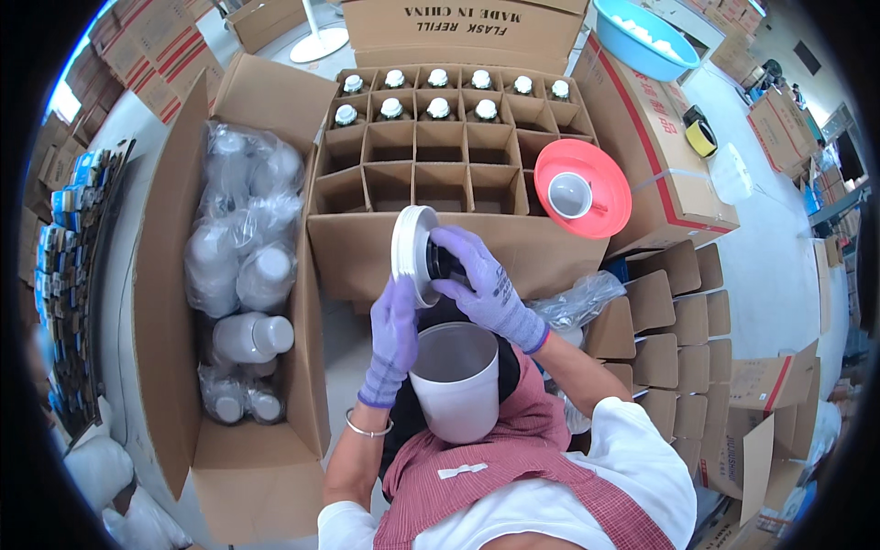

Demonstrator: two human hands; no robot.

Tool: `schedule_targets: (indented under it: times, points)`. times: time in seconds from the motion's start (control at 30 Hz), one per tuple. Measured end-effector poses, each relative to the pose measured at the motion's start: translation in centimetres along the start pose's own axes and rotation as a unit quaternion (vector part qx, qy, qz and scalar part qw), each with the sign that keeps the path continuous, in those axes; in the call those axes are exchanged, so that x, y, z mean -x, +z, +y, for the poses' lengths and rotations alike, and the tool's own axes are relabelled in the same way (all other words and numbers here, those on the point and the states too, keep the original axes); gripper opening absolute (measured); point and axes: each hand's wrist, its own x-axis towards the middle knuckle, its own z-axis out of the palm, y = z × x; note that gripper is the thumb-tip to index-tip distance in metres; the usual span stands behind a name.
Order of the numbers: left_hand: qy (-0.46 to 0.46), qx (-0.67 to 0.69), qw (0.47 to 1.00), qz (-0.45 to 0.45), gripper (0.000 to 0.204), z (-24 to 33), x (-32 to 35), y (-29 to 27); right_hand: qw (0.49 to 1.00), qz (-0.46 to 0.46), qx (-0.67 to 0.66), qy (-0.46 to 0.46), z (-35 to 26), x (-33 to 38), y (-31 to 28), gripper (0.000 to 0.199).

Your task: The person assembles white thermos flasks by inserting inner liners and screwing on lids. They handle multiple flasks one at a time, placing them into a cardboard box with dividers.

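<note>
Both my hands wear purple gloves. My right hand (486, 280) grips a dark round piece pressed against a white round lid (410, 252), held on edge in front of me. My left hand (392, 335) rests against the rim of a white flask shell (456, 378) that stands open-mouthed in my lap, just below the lid. Beyond them a divided cardboard box (449, 156) holds several capped flask refills (438, 108) in its far rows; the near cells are empty.
An open carton (170, 302) at my left holds white flasks wrapped in clear plastic (243, 266). A red plate (600, 197) with a white cup sits on the divided box's right corner. Folded cardboard pieces (665, 321) stack at my right. A blue basin (642, 41) rests on a far box.
</note>
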Motion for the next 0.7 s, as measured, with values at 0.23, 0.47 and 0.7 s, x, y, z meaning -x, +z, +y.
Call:
schedule_targets:
  times: [0.23,0.47,0.7]
  points:
    - [0.468,-0.517,0.702,-0.148,0.05,2.0,-2.3,-0.1,0.948,-0.187,-0.253,0.04,5.8,1.1,-2.9,0.06]
    - [0.372,-0.595,0.695,-0.156,0.056,-0.3,-4.1,-0.1,0.926,-0.279,0.055,0.247,7.8,-9.2,-5.8,0.05]
    - [0.21,-0.421,0.844,-0.256,0.05,-3.1,-5.4,-1.7,0.826,-0.263,0.474,0.156,18.1,-18.2,-5.0,0.059]
